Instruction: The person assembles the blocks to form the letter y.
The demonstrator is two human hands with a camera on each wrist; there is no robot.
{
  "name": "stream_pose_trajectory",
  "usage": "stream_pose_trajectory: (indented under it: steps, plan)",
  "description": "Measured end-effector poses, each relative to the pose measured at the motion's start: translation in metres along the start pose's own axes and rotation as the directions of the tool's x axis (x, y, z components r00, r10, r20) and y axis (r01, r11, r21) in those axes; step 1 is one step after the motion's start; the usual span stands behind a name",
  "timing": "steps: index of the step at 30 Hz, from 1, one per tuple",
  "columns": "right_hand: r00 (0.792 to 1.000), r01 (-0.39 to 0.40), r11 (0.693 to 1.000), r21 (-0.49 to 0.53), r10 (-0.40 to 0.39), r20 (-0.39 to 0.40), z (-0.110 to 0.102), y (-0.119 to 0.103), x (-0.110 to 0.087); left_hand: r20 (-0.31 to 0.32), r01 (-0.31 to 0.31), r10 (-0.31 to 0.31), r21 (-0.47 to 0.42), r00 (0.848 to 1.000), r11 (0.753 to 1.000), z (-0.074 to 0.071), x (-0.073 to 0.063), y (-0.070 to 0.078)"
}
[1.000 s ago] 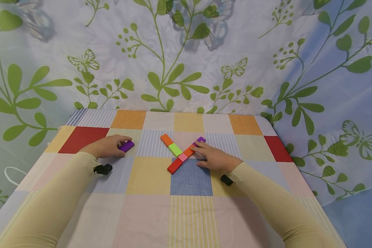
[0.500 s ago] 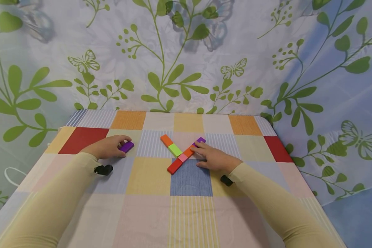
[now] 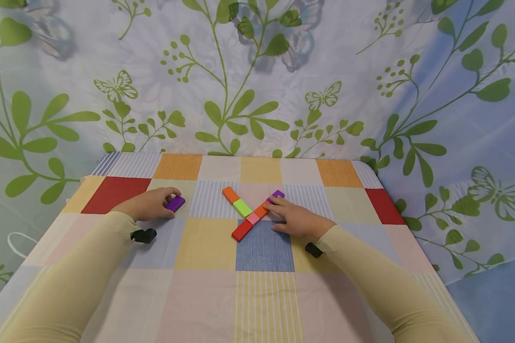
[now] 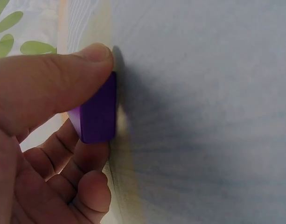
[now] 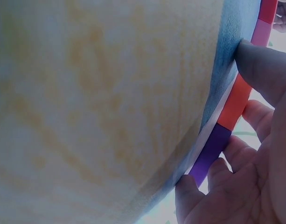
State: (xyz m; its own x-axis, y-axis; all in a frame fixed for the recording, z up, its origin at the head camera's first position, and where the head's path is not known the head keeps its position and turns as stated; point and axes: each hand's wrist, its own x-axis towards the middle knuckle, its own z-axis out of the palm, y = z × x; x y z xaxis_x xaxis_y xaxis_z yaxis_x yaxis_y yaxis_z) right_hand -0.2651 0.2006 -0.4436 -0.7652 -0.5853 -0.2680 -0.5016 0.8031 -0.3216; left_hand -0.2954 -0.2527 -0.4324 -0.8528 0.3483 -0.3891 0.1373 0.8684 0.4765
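Note:
On the left side of the table, my left hand [image 3: 148, 204] holds a purple block [image 3: 174, 204] between thumb and fingers. The left wrist view shows the thumb [image 4: 82, 70] against one side of that block. To the right, blocks lie end to end in a slanted Y shape: orange [image 3: 230, 194], lime green [image 3: 242, 208], pink [image 3: 252, 218], red [image 3: 242, 230], another orange [image 3: 261, 210] and a second purple one [image 3: 277, 193]. My right hand [image 3: 300, 219] rests its fingertips on the upper right arm of this shape. Its thumb stands apart from the blocks, and its fingers partly cover the orange and purple ones.
A patchwork tablecloth [image 3: 206, 295] covers the table. A leaf-patterned curtain [image 3: 154, 71] hangs behind it and along the right side. A white cable [image 3: 15, 245] loops at the left edge. Black wrist devices [image 3: 144, 236] sit below both wrists.

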Motion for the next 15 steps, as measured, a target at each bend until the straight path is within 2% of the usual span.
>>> stream_pose_trajectory:
  steps: [7,15]
  plan:
    - [1.000,-0.003,1.000,-0.007,0.003,-0.002,0.001,0.000,0.001,-0.015,-0.016,0.016,-0.003,1.000,1.000,0.002,-0.001,-0.002]
    - [1.000,0.002,1.000,-0.008,-0.002,-0.007,0.000,0.000,0.001,-0.025,-0.102,0.102,0.012,0.994,0.995,0.007,-0.003,0.012]
